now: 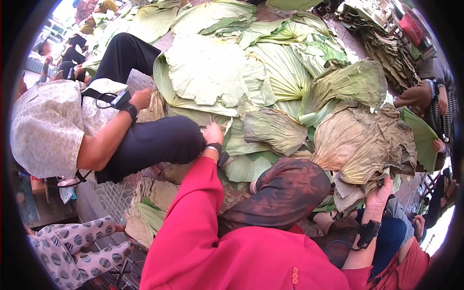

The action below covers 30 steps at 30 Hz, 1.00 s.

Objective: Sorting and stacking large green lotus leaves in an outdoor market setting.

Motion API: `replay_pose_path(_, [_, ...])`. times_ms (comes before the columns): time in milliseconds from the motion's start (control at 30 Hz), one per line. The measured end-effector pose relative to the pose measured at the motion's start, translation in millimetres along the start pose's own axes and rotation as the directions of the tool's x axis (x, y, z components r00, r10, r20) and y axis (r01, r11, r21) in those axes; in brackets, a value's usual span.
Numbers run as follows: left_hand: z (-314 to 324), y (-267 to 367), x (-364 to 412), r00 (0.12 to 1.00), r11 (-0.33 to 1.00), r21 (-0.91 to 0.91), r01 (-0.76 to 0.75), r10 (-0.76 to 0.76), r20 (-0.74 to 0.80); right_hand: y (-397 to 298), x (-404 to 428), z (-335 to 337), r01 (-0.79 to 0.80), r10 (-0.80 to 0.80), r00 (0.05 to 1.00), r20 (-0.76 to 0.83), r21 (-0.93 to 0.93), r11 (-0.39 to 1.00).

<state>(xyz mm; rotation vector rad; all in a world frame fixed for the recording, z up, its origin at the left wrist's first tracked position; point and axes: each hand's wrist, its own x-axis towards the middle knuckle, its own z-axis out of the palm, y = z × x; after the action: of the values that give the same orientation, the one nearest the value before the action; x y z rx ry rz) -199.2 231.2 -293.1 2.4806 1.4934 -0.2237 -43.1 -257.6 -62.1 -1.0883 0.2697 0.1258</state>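
Observation:
My left hand (pixel 214 134), in a red sleeve, has its fingers curled at the edge of a green lotus leaf (pixel 246 139) beside a co-worker's dark-trousered knee. The fingertips and what they pinch are partly hidden. On the right, my right hand (pixel 378 192) grips the lower edge of a bunch of dried brown lotus leaves (pixel 357 141), thumb up. The bunch fans out above my patterned brown knee (pixel 286 192). Between the hands lies a half-dried, grey-green folded leaf (pixel 273 127).
Broad pale-green lotus leaves (pixel 217 69) overlap across the ground ahead. A tall stack of dried leaves (pixel 389 54) stands at the far right. Close on my left sits a co-worker (pixel 47 127); another person's hand (pixel 438 145) holds a green leaf at right. Dry leaves (pixel 145 214) lie behind my left arm.

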Motion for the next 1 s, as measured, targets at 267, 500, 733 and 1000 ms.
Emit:
replay_pose_path(267, [-16,-10,-8,0.939,0.914,-0.375,-0.157,0.020,-0.344,-1,2,-2,0.013,-0.013,1.000,-0.002,0.012,1.000])
replay_pose_path(500, [-100,44,-75,0.849,0.497,-0.708,-0.502,0.129,-0.512,-10,-14,23,-0.020,0.019,1.000,0.022,0.052,0.998])
replay_pose_path(733, [-189,138,-157,0.321,0.092,-0.316,-0.944,0.463,-0.826,-6,7,-6,-0.018,0.012,0.997,0.074,0.081,0.997])
replay_pose_path(1000, [-192,143,-157,0.315,-0.061,-0.432,-0.900,0.595,-0.740,-9,24,-22,-0.101,0.103,0.994,-0.027,0.067,0.993])
